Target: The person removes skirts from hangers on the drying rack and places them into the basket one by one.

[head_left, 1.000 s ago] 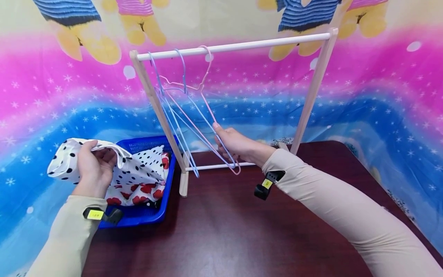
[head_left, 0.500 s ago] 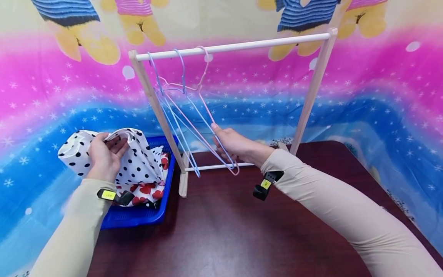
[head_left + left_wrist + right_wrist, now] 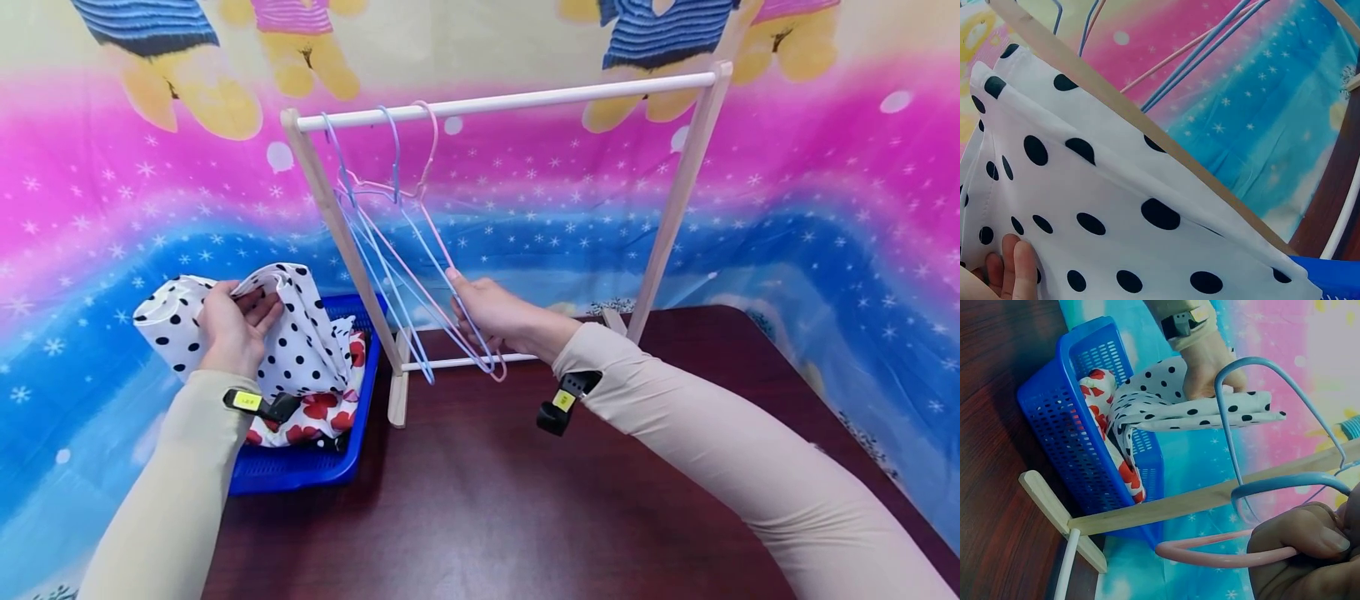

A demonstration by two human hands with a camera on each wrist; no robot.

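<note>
My left hand [image 3: 234,332] holds a white cloth with black polka dots [image 3: 298,354], thumb on one side and fingers inside its fold. The cloth's lower end trails into the blue basket [image 3: 300,477]. With my right hand [image 3: 501,317] I grip the side of a pink hanger [image 3: 437,232], whose hook hangs on the white rail [image 3: 570,89]. A blue hanger [image 3: 1272,482] crosses close over the right hand, and a second blue hanger [image 3: 381,275] hangs further left. In the left wrist view the polka-dot cloth [image 3: 1122,181] covers most of the frame.
Wooden posts [image 3: 678,204] carry the rail, with a lower white bar [image 3: 442,363] between them. In the basket lies a white cloth with red flowers [image 3: 318,412]. The rack and basket stand on a dark wooden table [image 3: 480,500], before a printed backdrop [image 3: 525,167].
My left hand has moved right and up with the polka-dot cloth, raising more of it. My right hand has shifted slightly left, and the pink hanger's hook has slid left along the rail.
</note>
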